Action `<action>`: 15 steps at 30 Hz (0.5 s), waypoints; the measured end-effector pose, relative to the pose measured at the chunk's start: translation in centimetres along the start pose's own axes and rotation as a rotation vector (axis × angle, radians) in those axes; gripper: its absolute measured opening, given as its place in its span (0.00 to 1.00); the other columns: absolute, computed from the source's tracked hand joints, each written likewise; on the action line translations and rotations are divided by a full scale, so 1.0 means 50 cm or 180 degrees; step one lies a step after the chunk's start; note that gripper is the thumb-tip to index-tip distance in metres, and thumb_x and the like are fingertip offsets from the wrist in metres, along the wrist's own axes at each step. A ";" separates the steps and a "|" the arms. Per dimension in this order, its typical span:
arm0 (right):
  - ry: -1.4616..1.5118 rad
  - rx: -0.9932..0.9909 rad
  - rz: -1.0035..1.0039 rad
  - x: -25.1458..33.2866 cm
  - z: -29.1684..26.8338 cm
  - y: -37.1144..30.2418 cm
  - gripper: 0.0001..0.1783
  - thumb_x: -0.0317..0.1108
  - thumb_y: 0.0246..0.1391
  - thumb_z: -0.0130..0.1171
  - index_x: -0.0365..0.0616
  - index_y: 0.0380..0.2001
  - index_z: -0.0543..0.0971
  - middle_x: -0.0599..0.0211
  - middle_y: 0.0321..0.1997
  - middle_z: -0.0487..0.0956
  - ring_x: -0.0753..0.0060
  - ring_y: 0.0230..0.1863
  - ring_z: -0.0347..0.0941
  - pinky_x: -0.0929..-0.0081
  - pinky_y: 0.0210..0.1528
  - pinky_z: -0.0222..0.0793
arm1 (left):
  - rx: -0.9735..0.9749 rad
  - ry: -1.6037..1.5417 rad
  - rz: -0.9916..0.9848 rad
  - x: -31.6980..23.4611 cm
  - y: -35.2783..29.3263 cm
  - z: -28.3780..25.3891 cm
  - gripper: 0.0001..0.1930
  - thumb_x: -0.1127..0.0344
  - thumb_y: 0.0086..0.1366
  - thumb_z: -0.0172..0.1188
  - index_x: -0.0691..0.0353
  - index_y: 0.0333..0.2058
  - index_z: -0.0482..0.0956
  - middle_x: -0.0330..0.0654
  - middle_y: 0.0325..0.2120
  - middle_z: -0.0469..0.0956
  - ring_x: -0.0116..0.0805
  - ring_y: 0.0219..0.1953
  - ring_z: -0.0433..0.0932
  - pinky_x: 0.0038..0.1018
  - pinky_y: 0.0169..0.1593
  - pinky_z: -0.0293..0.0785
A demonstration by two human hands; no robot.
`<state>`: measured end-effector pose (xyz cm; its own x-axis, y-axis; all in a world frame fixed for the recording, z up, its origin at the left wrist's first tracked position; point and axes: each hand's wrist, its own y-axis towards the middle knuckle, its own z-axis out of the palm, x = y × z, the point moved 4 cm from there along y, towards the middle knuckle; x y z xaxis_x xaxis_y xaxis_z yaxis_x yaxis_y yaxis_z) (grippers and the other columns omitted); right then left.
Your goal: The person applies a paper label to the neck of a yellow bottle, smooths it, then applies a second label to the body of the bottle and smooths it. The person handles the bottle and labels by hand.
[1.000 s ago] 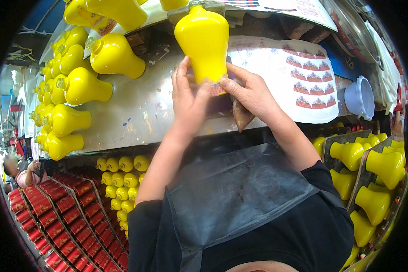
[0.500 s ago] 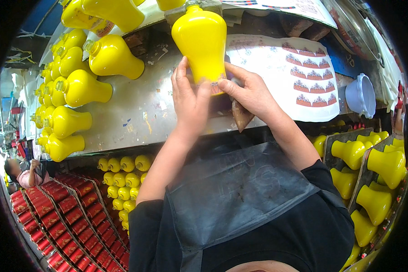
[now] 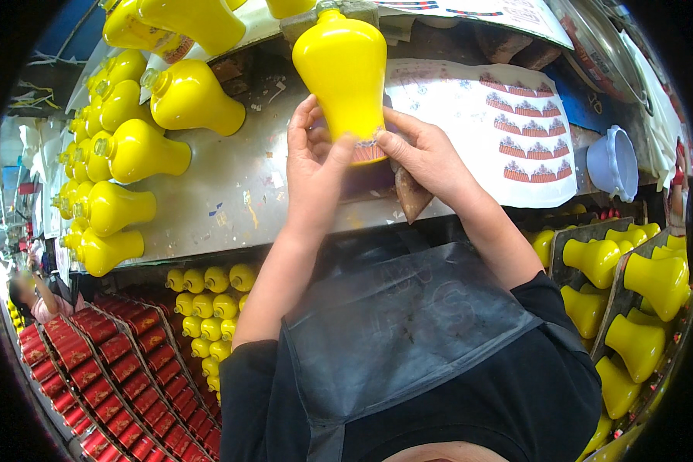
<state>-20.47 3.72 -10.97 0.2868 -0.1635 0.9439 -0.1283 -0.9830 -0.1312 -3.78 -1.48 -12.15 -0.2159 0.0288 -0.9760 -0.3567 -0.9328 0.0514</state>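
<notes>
A glossy yellow bottle lies on the bench with its neck pointing away from me and its narrow lower end toward me. Around that lower end runs a patterned decal strip in reddish and purple tones. My left hand is closed on the left side of this end, thumb on the strip and fingers curled behind. From the right, my right hand grips the same end, its thumb pressing the strip's edge. The bottle's neck rests at a worn block. Below my right hand sits a brown pointed piece.
Right of the bottle lies a white decal sheet with several rows of printed strips, then a pale blue basin. Yellow bottles line the bench's left. Racks of yellow bottles and red cylinders flank me; another person is far left.
My left fingers have curled in behind the bottle's lower end, and the left thumb lies on the strip. The bottle has barely shifted. The far person's arm has moved.
</notes>
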 end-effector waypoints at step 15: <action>0.0285 0.0038 -0.0027 -0.006 -0.006 0.000 0.30 0.43 0.69 0.55 0.39 0.68 0.72 0.47 0.54 0.83 0.62 0.55 0.81 0.68 0.59 0.74 | 0.0051 -0.0108 -0.0016 0.011 -0.005 -0.015 0.37 0.71 0.70 0.62 0.58 0.74 0.57 0.46 0.65 0.66 0.33 0.58 0.71 0.32 0.65 0.70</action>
<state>-20.83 3.76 -11.15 0.2016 -0.1475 0.9683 -0.1148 -0.9853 -0.1262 -3.12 -1.49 -12.89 -0.2445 0.0458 -0.9686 -0.3723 -0.9268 0.0501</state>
